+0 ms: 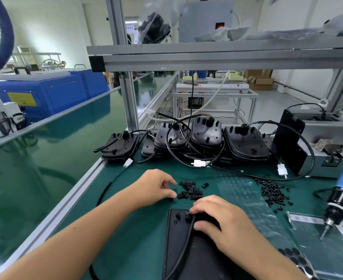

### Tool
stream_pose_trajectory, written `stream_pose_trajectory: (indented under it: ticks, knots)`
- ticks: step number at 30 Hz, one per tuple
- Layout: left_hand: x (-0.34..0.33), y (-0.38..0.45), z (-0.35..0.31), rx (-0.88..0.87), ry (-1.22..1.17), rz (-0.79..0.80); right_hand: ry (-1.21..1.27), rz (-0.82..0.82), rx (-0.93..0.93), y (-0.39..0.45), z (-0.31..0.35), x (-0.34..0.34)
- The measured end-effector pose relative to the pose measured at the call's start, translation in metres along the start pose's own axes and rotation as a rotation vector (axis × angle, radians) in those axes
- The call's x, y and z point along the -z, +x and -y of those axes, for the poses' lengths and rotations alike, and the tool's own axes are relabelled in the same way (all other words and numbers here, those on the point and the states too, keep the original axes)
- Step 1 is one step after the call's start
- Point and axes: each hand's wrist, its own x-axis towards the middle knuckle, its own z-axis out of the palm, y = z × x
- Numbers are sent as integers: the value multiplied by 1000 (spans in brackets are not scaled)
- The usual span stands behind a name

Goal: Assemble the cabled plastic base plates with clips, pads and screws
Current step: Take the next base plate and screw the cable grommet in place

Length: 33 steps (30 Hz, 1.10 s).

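Nearest, a black base plate (178, 251) flat on the green desk (138, 235), at the bottom centre, its black cable (183, 245) running up over it toward a small clip post near the top edge. Right hand (225, 221) palm down on the plate's upper part, fingers curled, fingertips at the post, thumb pressing the cable against the plate; grip narrow, closed round the cable. Right forearm slanting in from the lower right corner.

Left hand (156, 186) resting on the desk just left of the clips (190, 190), a loose heap of small black pieces beyond the plate. Thumb and forefinger bent toward each other at the heap's edge, tips close together; cannot tell whether a clip sits between them. Left forearm stretched long from the lower left.

Right of the clips, a clear sheet (245, 197) lying flat, then a scatter of black screws (273, 193). Round black pads (296, 257) on a backing strip at the lower right. Farther right, a blue-and-black screwdriver (338, 201) hanging tip down over a plastic bag.

Along the desk's far edge, a row of stacked plates (205, 138) with looping cables and white connectors (199, 163). Beyond them, an aluminium frame (126, 93) carrying a shelf overhead.
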Motion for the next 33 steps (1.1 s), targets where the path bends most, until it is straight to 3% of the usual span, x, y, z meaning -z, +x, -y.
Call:
stream_pose_trajectory:
  ticks: [2,6,9,12,15,19,26,33]
  knots:
    - [6,-3,-1,-6,-9,-28,18,0,-14,2,1,2]
    - [7,-11,-4,-55,114,147,68,55,-35,6,0,8]
    - [3,-16,-10,-54,137,78,114,37,-86,8,-2,8]
    - [14,-24,-18,39,-300,-14,116,8,-111,9,-2,1]
    - [21,-39,-33,82,-822,67,119,26,-116,9,-5,0]
    - [19,-54,-45,205,-1149,125,122,97,-97,8,-7,3]
    - [11,-59,-50,289,-1115,169,130,-4,-128,8,-8,-5]
    - [7,-56,-56,350,-863,51,88,-32,-111,7,-4,-9]
